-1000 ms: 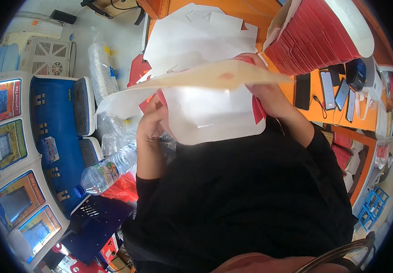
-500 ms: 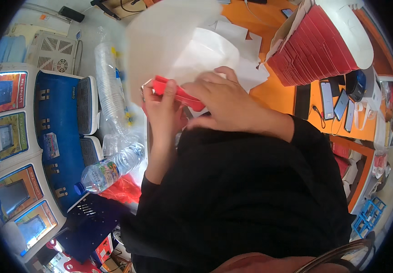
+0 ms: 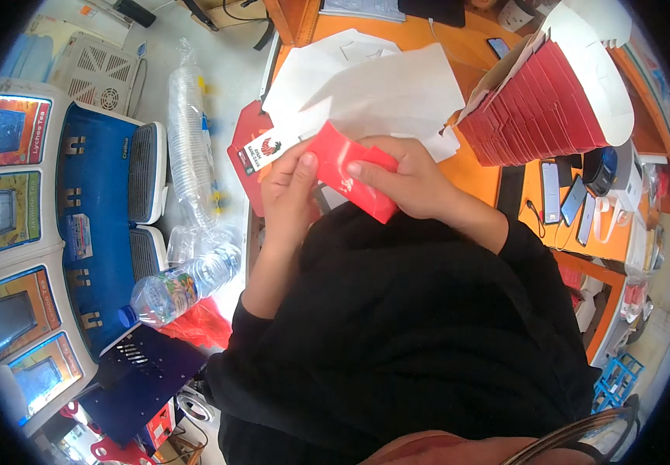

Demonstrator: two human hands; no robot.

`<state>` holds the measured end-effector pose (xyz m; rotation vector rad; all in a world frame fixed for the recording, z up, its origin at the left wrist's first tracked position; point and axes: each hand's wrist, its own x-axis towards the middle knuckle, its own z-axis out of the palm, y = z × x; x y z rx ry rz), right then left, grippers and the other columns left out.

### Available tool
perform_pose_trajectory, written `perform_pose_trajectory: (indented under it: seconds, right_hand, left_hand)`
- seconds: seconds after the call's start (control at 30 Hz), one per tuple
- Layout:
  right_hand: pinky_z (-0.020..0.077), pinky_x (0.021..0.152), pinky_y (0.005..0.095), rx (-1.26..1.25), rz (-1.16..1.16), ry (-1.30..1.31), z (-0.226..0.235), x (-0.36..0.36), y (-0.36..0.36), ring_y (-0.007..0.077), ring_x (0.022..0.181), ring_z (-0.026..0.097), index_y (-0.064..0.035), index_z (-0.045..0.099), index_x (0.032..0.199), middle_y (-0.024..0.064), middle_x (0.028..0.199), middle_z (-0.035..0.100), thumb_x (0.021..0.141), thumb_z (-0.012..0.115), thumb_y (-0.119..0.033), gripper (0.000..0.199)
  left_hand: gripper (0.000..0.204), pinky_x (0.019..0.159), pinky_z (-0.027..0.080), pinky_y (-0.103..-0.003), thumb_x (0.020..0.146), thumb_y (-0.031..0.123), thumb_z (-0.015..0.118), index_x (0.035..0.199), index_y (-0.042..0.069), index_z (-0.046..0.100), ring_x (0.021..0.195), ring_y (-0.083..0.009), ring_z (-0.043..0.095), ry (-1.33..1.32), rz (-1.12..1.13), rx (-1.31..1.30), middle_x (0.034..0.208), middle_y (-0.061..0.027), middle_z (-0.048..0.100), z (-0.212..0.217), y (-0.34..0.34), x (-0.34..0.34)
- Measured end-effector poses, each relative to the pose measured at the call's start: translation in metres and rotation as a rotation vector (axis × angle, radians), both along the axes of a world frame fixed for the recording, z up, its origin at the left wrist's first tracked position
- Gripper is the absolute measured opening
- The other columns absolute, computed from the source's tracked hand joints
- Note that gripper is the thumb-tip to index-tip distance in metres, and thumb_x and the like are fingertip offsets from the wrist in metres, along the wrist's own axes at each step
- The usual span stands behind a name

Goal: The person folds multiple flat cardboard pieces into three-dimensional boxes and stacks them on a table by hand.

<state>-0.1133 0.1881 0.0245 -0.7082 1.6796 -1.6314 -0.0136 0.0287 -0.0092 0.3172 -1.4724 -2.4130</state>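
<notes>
Both hands folding a flat red carton blank over the orange surface [image 3: 474, 167].

Left hand [image 3: 288, 186] and right hand [image 3: 409, 178] each pinch the red carton blank [image 3: 354, 174]; judged mid-fold, creasing it square likely needs firm thumbs. 1 stack of red cartons [image 3: 537, 101] stands near.

Red flat carton [image 3: 354, 177] in both hands; stacked red cartons [image 3: 540, 101] far right.

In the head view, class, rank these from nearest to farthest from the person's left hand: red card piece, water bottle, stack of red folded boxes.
1. Red card piece: held in the left hand.
2. Water bottle: lower left, on its side.
3. Stack of red folded boxes: upper right, on the orange desk.
</notes>
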Motion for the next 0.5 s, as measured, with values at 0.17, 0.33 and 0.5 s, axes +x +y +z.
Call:
perform_pose_trajectory:
  seconds: [0.17, 0.33, 0.5]
  right_hand:
    - [0.0495, 0.074, 0.0274, 0.076, 0.039, 0.049, -0.018, 0.017, 0.014, 0.0122, 0.08, 0.061, 0.0001, 0.064, 0.11, 0.0086, 0.089, 0.068, 0.092, 0.061, -0.018, 0.026]
    - [0.0496, 0.077, 0.031, 0.054, 0.106, 0.222, -0.022, 0.02, 0.018, 0.02, 0.083, 0.064, -0.0018, 0.064, 0.112, 0.0162, 0.092, 0.068, 0.091, 0.061, -0.018, 0.027]
    - [0.0501, 0.081, 0.0368, 0.016, -0.006, 0.354, -0.027, 0.025, 0.014, 0.0301, 0.089, 0.066, -0.0025, 0.065, 0.113, 0.0201, 0.098, 0.069, 0.088, 0.062, -0.018, 0.029]
  left_hand:
    - [0.022, 0.092, 0.051, -0.031, 0.096, 0.006, 0.056, 0.114, -0.004, 0.064, 0.105, -0.0179, 0.063, -0.055, -0.041, -0.264, 0.116, -0.0162, 0.067, -0.007, 0.011, 0.014]
    - [0.032, 0.093, 0.049, -0.03, 0.098, 0.008, 0.052, 0.128, 0.0, 0.059, 0.107, -0.0175, 0.063, -0.073, -0.084, -0.45, 0.12, -0.0152, 0.066, 0.012, 0.009, 0.011]
    - [0.031, 0.088, 0.049, -0.026, 0.098, 0.009, 0.054, 0.126, 0.0, 0.061, 0.102, -0.0131, 0.063, -0.175, -0.215, -0.439, 0.114, -0.0134, 0.069, 0.008, 0.016, 0.016]
